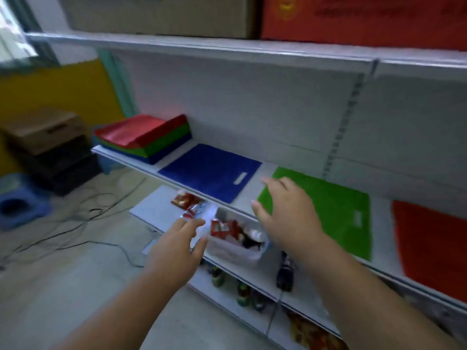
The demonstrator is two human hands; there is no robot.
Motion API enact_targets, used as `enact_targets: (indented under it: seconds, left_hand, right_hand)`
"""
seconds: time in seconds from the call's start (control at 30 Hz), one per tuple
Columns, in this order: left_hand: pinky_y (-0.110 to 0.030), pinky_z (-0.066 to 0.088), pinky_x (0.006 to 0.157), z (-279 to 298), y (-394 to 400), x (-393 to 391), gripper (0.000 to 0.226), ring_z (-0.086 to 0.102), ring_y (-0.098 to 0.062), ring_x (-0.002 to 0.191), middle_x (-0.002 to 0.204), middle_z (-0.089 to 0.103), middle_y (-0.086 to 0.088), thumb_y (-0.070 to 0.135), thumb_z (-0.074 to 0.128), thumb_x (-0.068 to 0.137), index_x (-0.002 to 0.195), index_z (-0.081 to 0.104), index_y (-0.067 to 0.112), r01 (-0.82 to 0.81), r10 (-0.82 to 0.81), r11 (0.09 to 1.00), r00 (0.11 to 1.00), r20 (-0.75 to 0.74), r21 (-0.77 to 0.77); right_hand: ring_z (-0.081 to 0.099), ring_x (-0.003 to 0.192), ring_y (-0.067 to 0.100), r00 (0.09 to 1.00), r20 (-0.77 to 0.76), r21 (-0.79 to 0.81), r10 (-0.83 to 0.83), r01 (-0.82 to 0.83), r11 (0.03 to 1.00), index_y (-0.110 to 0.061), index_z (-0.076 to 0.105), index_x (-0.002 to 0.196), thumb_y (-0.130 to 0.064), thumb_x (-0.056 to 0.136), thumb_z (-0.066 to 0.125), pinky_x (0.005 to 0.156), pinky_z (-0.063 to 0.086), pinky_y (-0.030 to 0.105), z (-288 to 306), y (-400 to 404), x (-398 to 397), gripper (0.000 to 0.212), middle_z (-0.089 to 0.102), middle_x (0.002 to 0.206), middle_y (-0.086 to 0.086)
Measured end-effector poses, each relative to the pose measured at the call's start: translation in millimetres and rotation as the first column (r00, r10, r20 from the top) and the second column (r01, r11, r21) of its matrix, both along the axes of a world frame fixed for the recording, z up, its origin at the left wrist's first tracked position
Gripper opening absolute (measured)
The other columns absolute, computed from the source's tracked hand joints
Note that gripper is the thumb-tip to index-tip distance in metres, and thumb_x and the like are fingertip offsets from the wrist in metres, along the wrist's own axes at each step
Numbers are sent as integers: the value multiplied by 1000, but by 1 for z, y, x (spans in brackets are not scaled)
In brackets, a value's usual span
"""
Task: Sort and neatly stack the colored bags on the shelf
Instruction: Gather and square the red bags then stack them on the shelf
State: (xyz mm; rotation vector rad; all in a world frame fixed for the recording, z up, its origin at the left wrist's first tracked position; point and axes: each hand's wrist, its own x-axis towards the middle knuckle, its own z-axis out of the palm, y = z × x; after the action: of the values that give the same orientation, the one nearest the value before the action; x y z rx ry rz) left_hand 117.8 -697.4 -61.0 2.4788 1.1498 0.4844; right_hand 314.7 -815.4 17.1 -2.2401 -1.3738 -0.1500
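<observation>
Right hand [285, 213]: your fingers spread loose over green bag [328, 210], holding nothing
Left hand [177, 248]: open, empty, below the shelf [126, 160] edge

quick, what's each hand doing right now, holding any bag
Left hand: open, fingers straight, holding nothing.
Right hand: open, fingers spread over the near corner of the green bag, gripping nothing.

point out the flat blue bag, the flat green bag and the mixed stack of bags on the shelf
flat blue bag [207, 173], head view, middle of its face
flat green bag [336, 213], head view, bare middle right of the hand
mixed stack [136, 133], head view, red top bag
</observation>
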Motion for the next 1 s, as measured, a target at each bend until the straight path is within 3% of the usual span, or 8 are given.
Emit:
enact_targets:
  seconds: [0.1,0.3,0.47,0.63,0.9,1.0]
  left_hand:
    - [-27,42,71,6,41,-62,37,55,-6,89,115,50,15,49,47,96,132,46,42,-134,134,991,991,-13,6]
    - [-28,44,72,3,127,-117,36,56,-7,87,115,52,18,48,48,95,131,48,43,-300,300,954,953,33,-10]
    - [-29,45,72,-2,213,-128,37,55,-6,90,107,47,22,48,47,95,132,45,45,-370,370,929,928,31,-6]
    - [-26,42,70,12,297,-138,38,51,-1,87,112,51,20,49,46,96,133,45,44,-383,383,923,924,11,23]
    - [-23,41,65,-1,434,-145,36,52,-2,77,108,48,23,50,44,96,132,43,46,-284,285,958,959,12,-23]
    - [-16,34,62,-8,495,-141,33,50,-1,80,109,49,20,46,45,98,131,44,45,-192,192,981,981,19,-40]
  right_hand:
    - [51,113,23,994,-9,-6,112,-112,994,-19,43,143,-45,93,55,94,43,36,10,64,-44,57,52,126,3]
    - [51,110,17,977,-19,18,214,-214,977,-24,41,142,-47,93,53,91,47,36,15,172,-83,55,50,125,-2]
    - [52,109,18,965,-7,44,262,-262,964,-23,42,142,-47,93,53,89,48,36,8,270,-92,56,51,125,0]
    - [51,109,19,958,-44,24,282,-281,959,-21,41,142,-47,93,54,88,48,35,13,369,-97,57,50,127,2]
    - [50,112,20,992,-29,-53,121,-122,991,-22,37,145,-48,94,52,85,46,34,15,476,-103,59,46,136,3]
    - [50,117,20,999,-29,-73,-23,20,997,-22,39,144,-48,94,52,93,46,36,4,502,-107,59,47,138,1]
